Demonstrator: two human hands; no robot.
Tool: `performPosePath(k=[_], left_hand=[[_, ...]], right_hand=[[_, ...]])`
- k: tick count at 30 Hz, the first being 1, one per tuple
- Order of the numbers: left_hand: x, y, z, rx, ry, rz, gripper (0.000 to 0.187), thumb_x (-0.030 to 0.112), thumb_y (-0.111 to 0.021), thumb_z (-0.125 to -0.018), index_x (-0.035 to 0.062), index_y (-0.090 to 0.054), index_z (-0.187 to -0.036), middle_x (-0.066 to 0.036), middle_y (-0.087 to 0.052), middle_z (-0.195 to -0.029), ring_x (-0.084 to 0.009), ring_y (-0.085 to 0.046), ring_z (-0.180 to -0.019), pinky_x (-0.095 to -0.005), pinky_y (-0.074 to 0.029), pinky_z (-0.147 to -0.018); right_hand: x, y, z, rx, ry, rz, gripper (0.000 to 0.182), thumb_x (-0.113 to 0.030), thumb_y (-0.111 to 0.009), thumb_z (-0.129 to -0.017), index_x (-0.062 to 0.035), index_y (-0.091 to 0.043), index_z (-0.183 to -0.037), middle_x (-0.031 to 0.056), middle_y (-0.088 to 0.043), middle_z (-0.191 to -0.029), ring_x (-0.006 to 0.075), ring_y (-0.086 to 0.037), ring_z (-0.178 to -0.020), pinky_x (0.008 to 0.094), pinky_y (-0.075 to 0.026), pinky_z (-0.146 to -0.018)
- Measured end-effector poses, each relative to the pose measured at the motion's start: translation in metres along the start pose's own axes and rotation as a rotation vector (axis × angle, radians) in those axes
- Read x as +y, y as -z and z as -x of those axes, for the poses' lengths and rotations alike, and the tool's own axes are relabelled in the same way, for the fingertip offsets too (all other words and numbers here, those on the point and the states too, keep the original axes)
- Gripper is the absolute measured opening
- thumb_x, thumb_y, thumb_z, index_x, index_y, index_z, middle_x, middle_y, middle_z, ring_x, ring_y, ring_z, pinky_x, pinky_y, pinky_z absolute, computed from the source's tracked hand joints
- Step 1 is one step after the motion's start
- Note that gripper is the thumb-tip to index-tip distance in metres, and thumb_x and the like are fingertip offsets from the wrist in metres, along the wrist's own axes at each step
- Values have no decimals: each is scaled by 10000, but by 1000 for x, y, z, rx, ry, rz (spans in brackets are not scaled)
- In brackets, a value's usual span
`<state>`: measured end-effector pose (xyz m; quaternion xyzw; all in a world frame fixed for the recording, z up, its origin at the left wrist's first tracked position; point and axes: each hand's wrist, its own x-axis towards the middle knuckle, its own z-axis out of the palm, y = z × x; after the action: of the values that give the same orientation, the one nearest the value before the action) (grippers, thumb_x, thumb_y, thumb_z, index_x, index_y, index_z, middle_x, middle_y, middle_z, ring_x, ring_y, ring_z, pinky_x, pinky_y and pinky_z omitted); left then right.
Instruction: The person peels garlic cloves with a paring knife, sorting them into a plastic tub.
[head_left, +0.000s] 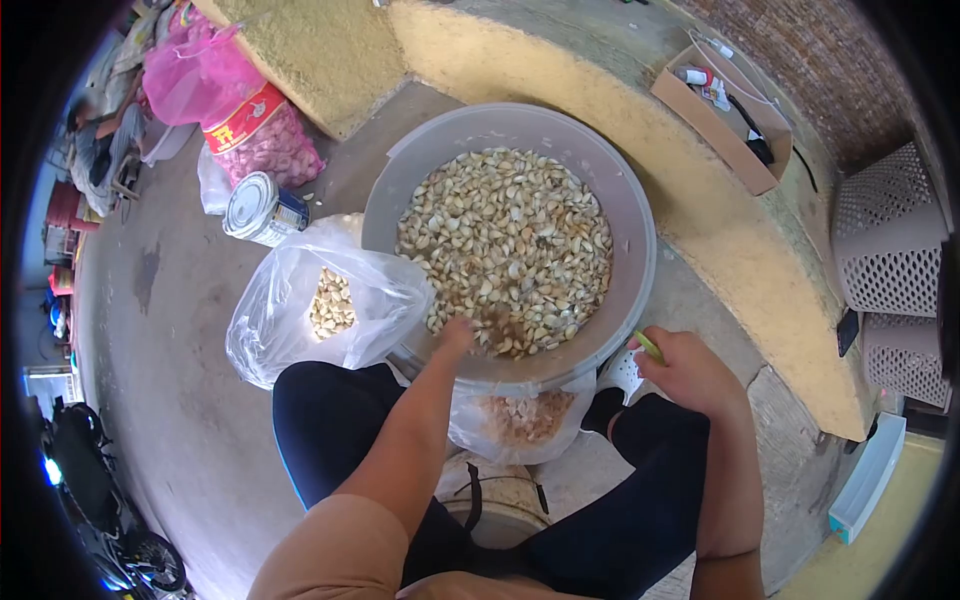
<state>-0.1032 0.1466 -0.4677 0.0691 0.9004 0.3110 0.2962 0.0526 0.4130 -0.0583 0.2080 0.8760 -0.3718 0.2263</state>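
Observation:
A large grey plastic basin (640,270) stands in front of me, filled with garlic cloves (510,235) that lie in brownish water near the close side. My left hand (457,333) reaches over the near rim to the cloves; its fingers are hidden or blurred. To the right of the basin, my right hand (690,370) is closed around a slim light-green handle (650,347); whatever blade or end it has cannot be made out. A clear plastic bag (275,310) holding pale peeled cloves (332,303) sits open at the basin's left. Another clear bag (520,420) with pinkish-brown skins lies below the near rim.
A metal can (262,207) and a pink mesh sack of garlic (265,140) stand at the upper left. A cardboard box (720,125) rests on the yellow ledge (740,270). Perforated baskets (885,250) are at right. A person (115,135) sits far left, beyond a motorcycle (100,490).

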Motion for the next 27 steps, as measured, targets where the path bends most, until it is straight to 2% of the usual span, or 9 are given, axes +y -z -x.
performPosePath(k=[3,4,7,13,16,19,22,25,27], left_hand=[[7,2,-3,-103,-5,-94,256,101,-532,-721,89,-613,-964,-136,-607,-946,-293,-563,-914,-361,-436,-787],[12,2,-3,-140,1,-146,264,111,-522,-724,94,-613,-971,-144,-598,-976,-299,-549,-953,-369,-428,-811],[21,-4,-1,93,-63,-97,236,101,-535,-733,109,-610,-956,-147,-612,-822,-307,-581,-806,-372,-453,-728],[34,8,-1,-213,-102,-208,280,180,-565,-733,118,-603,-1004,-164,-605,-919,-328,-573,-860,-392,-445,-780],[27,7,-2,-327,-180,-306,279,249,-603,-725,110,-610,-966,-144,-616,-894,-324,-581,-837,-397,-452,-760],[22,5,1,-288,-282,-316,225,229,-627,-693,92,-625,-872,-145,-626,-797,-298,-602,-733,-361,-475,-681],[32,12,10,-117,-171,-240,179,234,-625,-706,79,-628,-796,-116,-629,-742,-282,-609,-714,-353,-480,-665],[23,15,0,-86,-27,-177,196,251,-639,-711,95,-620,-828,-121,-625,-799,-247,-613,-760,-350,-471,-652],[22,24,-14,-244,126,43,211,230,-624,-736,65,-599,-865,-115,-621,-822,-225,-620,-761,-327,-484,-640]], right_hand=[[-5,4,0,15,47,7,215,-184,-512,-818,30,-516,-838,234,-555,-732,397,-536,-699,432,-419,-642],[-7,5,0,12,51,5,212,-183,-514,-816,29,-514,-830,235,-554,-732,399,-533,-700,434,-418,-641],[-8,4,0,6,66,4,208,-183,-517,-813,24,-507,-812,236,-551,-736,404,-527,-707,439,-416,-643],[-4,4,0,3,102,10,212,-196,-517,-812,13,-499,-840,228,-555,-745,408,-525,-731,448,-415,-652],[-4,3,-1,-8,103,14,221,-205,-516,-814,9,-494,-863,224,-556,-757,405,-527,-743,448,-414,-655],[-2,-1,-4,-11,128,37,226,-212,-515,-817,5,-490,-874,223,-556,-769,398,-531,-752,446,-413,-655],[1,-4,-5,-4,141,54,227,-196,-521,-815,7,-502,-914,216,-557,-753,380,-541,-725,422,-421,-644],[4,-4,-5,-1,125,51,239,-178,-529,-810,12,-516,-955,211,-558,-725,366,-549,-690,397,-429,-631],[2,-2,-4,-20,102,7,239,-223,-518,-820,5,-490,-886,220,-550,-742,394,-529,-731,439,-411,-644]])
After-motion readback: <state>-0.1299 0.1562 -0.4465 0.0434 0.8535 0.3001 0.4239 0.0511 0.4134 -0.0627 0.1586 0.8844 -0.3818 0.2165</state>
